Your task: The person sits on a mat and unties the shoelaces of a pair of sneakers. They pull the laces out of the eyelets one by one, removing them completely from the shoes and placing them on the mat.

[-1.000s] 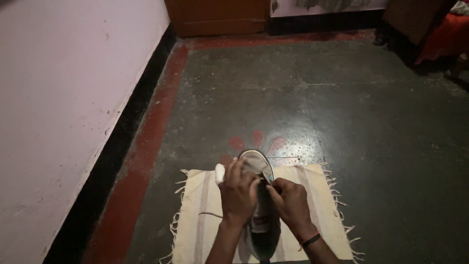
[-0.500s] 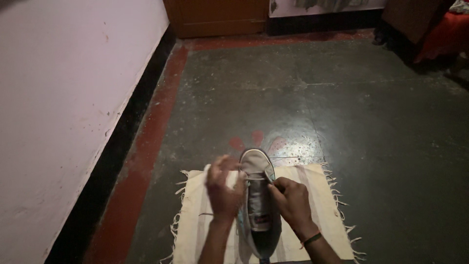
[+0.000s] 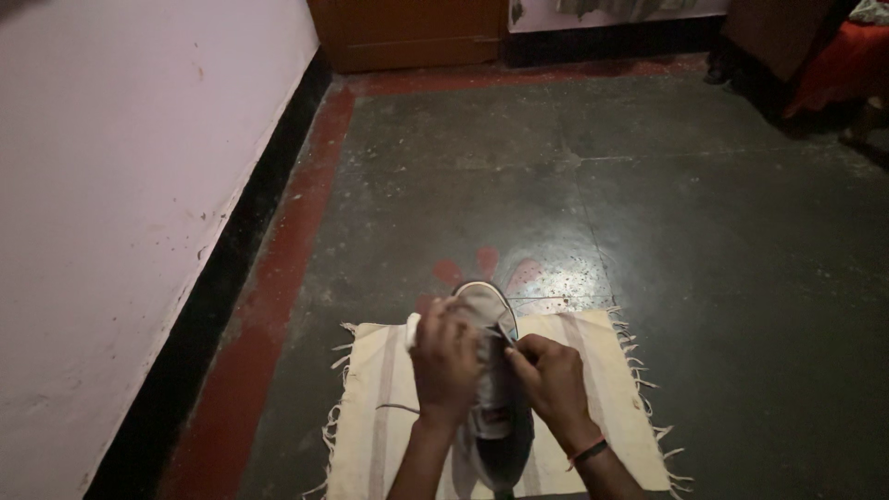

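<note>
My left hand (image 3: 446,366) is curled down over the upper of a grey sneaker (image 3: 493,389), fingers closed around a small white cloth (image 3: 416,328) that pokes out past my knuckles on the left side, pressed against the shoe near its toe. My right hand (image 3: 550,380) sits just beside it on the other side of the shoe, fingertips pinched together on what looks like the lace (image 3: 506,337), though the light is too dim for me to be sure. A thin band circles my right wrist (image 3: 589,452). Both forearms come up from the bottom edge, angled inward toward the shoe. The sneaker lies lengthwise with its pale toe cap pointing away from me, resting on a cream striped mat (image 3: 611,389) with fringed edges. The mat lies on a dark, glossy floor (image 3: 704,231) with a red border strip (image 3: 287,278), beside a pale pink wall (image 3: 130,185). A wooden door (image 3: 412,32) stands at the far end.
</note>
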